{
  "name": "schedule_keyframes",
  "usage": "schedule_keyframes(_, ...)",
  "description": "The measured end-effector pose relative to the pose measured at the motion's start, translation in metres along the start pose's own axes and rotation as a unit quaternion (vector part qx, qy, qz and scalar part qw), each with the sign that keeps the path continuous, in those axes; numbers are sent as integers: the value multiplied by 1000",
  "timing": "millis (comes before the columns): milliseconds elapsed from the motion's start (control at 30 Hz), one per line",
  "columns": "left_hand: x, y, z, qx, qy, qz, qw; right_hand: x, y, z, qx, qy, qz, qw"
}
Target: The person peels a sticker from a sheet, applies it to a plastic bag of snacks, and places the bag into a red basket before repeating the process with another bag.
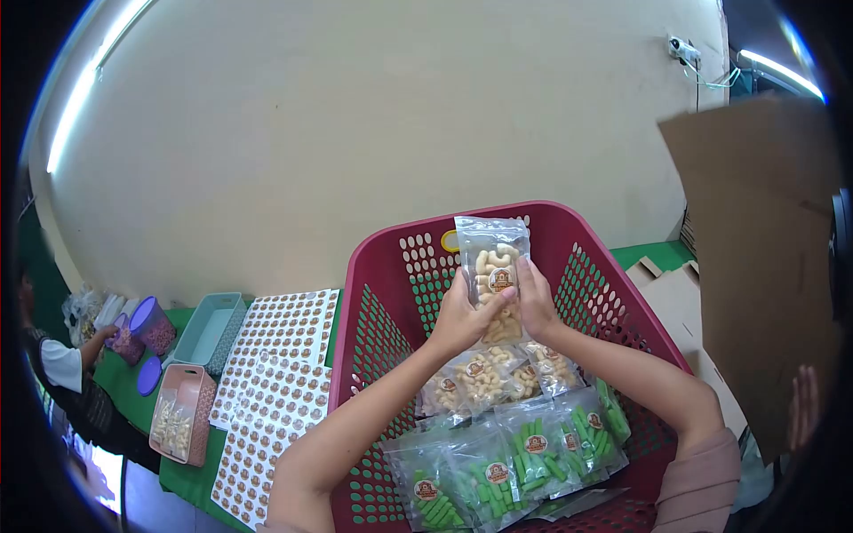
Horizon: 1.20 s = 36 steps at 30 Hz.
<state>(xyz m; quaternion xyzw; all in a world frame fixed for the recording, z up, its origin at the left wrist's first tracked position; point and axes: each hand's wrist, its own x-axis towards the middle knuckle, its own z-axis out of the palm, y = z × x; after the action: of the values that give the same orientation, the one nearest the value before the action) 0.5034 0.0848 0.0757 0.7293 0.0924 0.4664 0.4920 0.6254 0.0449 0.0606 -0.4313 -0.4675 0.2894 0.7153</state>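
Between my two hands is a clear zip bag of pale curved snacks, upright, with a round brown-and-white sticker on its front. My left hand grips its left side, thumb across the front near the sticker. My right hand closes on the right edge. The bag is over a large dark red basket with perforated walls. Inside the basket lie several bags of pale snacks and, nearer me, several bags of green stick-shaped snacks, many with the same kind of sticker.
Sticker sheets lie left of the basket on a green-covered table. Beside them stand a pink basket with filled bags and a teal basket. A person touches a purple-lidded tub farther left. Cardboard rises at right, with another person's hand.
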Motion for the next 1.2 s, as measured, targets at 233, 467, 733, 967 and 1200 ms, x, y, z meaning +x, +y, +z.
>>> schedule_keyframes(233, 2, -8, -10, -74, -36, -73, 994, -2, -3, 4, -140, -28, -78, 987)
schedule_keyframes(467, 3, 2, -17, -106, -67, -193, 973, -4, 5, 1, -146, -7, -79, 986)
schedule_keyframes(733, 9, -6, -23, -180, 195, -221, 938, -1, -13, -5, -202, -211, 26, 956)
schedule_keyframes(967, 7, -13, -19, -121, 118, -187, 968, 5, -25, 4, -63, -97, 115, 986)
schedule_keyframes(1200, 8, -19, -17, -125, 109, -196, 967, 4, -11, 5, -91, -69, 87, 990)
